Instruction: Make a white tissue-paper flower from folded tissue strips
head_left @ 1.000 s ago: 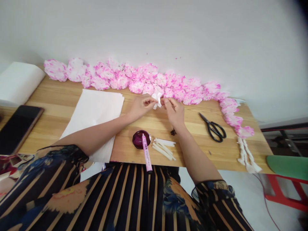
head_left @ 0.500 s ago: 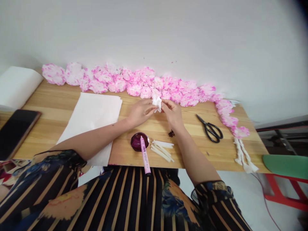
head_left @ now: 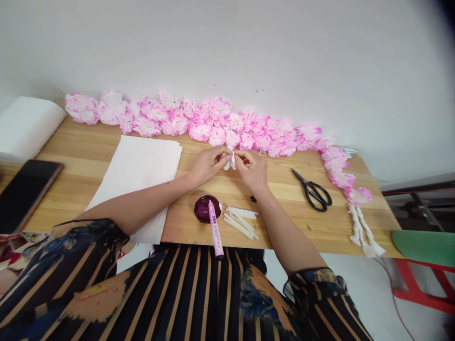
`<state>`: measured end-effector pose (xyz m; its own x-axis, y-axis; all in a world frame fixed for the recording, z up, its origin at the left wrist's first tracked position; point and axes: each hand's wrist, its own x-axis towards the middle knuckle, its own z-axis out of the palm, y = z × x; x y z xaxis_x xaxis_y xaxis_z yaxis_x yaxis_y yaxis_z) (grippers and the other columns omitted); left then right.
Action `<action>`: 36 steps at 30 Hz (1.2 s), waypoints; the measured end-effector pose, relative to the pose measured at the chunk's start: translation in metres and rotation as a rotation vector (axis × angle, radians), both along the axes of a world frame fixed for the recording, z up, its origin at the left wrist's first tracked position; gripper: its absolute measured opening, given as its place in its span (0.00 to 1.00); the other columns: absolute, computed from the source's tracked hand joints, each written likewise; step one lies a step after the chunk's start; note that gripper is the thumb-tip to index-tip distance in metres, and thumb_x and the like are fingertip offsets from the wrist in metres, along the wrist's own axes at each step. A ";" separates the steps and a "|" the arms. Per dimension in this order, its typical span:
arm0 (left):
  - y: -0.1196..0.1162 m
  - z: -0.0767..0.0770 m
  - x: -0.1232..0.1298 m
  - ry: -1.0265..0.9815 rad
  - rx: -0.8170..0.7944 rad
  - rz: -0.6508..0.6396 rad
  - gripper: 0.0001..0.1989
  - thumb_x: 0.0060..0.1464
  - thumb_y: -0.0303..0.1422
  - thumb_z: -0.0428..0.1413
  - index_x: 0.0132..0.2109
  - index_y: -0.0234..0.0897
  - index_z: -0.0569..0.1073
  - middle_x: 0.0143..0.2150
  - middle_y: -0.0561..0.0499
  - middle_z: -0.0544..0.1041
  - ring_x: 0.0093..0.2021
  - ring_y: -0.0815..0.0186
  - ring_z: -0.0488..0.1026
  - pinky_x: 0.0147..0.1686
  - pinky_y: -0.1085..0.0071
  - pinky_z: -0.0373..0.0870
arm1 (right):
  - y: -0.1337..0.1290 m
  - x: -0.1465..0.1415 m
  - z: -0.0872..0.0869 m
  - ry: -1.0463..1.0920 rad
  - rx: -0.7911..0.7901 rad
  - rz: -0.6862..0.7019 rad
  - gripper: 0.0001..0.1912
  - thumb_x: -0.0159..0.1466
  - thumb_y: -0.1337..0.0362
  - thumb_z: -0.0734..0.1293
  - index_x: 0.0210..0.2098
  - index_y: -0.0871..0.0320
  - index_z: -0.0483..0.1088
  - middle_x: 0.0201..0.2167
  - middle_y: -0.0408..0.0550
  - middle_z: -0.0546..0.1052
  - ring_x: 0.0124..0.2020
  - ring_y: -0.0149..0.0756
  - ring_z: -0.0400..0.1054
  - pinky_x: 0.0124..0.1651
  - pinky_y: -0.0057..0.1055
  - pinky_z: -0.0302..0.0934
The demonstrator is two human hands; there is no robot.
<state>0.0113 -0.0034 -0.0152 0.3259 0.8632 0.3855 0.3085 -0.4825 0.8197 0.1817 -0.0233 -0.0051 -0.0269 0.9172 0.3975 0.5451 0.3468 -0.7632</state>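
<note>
A small piece of gathered white tissue paper [head_left: 231, 161] is pinched between both hands, over the middle of the table. My left hand [head_left: 209, 166] closes its thumb and fingers on the tissue's left side. From the right, my right hand [head_left: 252, 169] grips the same piece with its fingertips. Just beyond the hands lies a long row of pink-edged white paper flowers [head_left: 199, 130]. Closer to my body, a pink marker [head_left: 215, 232] leans on a small dark purple dish [head_left: 203, 212]. Several thin white sticks [head_left: 240, 222] lie beside it.
A stack of white tissue sheets [head_left: 142, 161] lies left of the hands. Black-handled scissors [head_left: 313, 192] rest at the right, near twisted white paper strands [head_left: 362, 232]. A phone [head_left: 30, 194] and a white paper roll [head_left: 30, 125] are far left. A green-topped red stool [head_left: 423, 246] stands right.
The fingers have shifted on the tissue, which now looks narrower and more covered by them. Both hands stay close together; the view has moved slightly.
</note>
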 end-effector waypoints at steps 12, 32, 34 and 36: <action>-0.001 0.000 0.002 0.038 0.006 0.064 0.06 0.57 0.33 0.54 0.35 0.37 0.74 0.26 0.55 0.73 0.26 0.71 0.66 0.28 0.74 0.59 | -0.002 -0.001 -0.002 -0.212 0.142 -0.016 0.11 0.65 0.62 0.64 0.36 0.53 0.79 0.30 0.46 0.80 0.33 0.38 0.71 0.39 0.35 0.62; 0.000 -0.002 0.003 -0.053 -0.029 0.074 0.07 0.57 0.33 0.54 0.34 0.35 0.73 0.26 0.54 0.74 0.26 0.71 0.68 0.28 0.75 0.61 | 0.000 0.001 -0.001 -0.237 0.137 -0.006 0.08 0.64 0.63 0.65 0.35 0.55 0.78 0.31 0.45 0.81 0.33 0.36 0.72 0.38 0.32 0.63; 0.000 -0.001 0.003 -0.044 -0.022 0.086 0.06 0.56 0.33 0.54 0.34 0.35 0.73 0.26 0.55 0.73 0.26 0.72 0.67 0.27 0.75 0.60 | 0.000 0.001 -0.002 -0.276 0.166 -0.003 0.09 0.65 0.63 0.65 0.36 0.55 0.78 0.32 0.46 0.81 0.33 0.36 0.72 0.38 0.32 0.62; -0.001 0.000 0.003 -0.041 -0.015 0.087 0.06 0.56 0.32 0.54 0.34 0.35 0.73 0.25 0.55 0.72 0.26 0.72 0.66 0.27 0.75 0.59 | -0.001 0.002 -0.001 -0.319 0.187 -0.004 0.09 0.65 0.63 0.65 0.37 0.55 0.78 0.32 0.46 0.81 0.34 0.36 0.72 0.38 0.32 0.61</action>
<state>0.0146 -0.0043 -0.0154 0.2334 0.8934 0.3840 0.3150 -0.4431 0.8393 0.1833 -0.0241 -0.0064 -0.1733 0.8296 0.5308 0.7469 0.4620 -0.4782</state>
